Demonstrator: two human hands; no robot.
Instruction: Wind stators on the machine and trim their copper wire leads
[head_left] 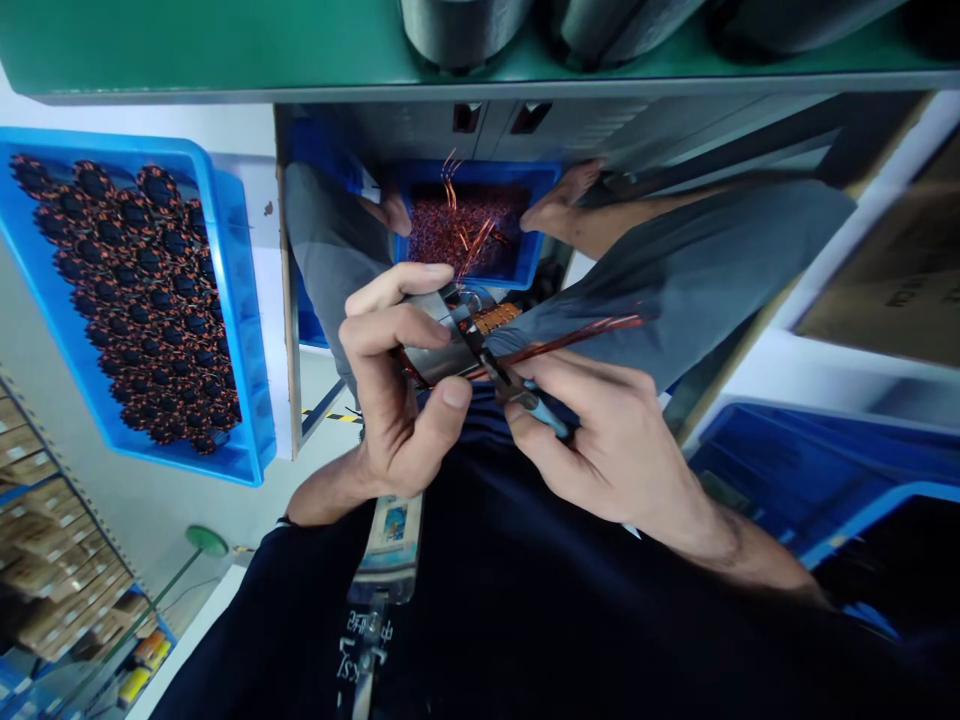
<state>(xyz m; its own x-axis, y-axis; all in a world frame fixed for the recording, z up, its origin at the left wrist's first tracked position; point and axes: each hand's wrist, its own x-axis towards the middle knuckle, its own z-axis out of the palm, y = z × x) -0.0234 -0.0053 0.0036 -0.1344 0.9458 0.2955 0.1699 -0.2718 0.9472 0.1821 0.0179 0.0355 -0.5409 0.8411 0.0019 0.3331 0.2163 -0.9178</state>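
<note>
In the middle of the head view, my left hand (401, 385) is wrapped round a motor stator (442, 345), a shiny metal ring with copper windings (497, 318) showing at its right side. My right hand (600, 425) grips wire cutters (536, 405) with blue handles. Their dark jaws are against the stator's edge, among the wires; whether the blades are closed is too small to tell. A bundle of long copper wires (592, 330) runs out to the right, just above the right-hand fingers. My right fingers partly hide the handles.
Below stands a blue bin (551, 180) of copper wire scraps, between two bare feet. At left, a blue tray (251, 400) holds many wound stators. Metal cylinders (465, 30) stand on the green bench (225, 50) ahead. Blue crates (780, 440) and a cardboard box (892, 270) lie right.
</note>
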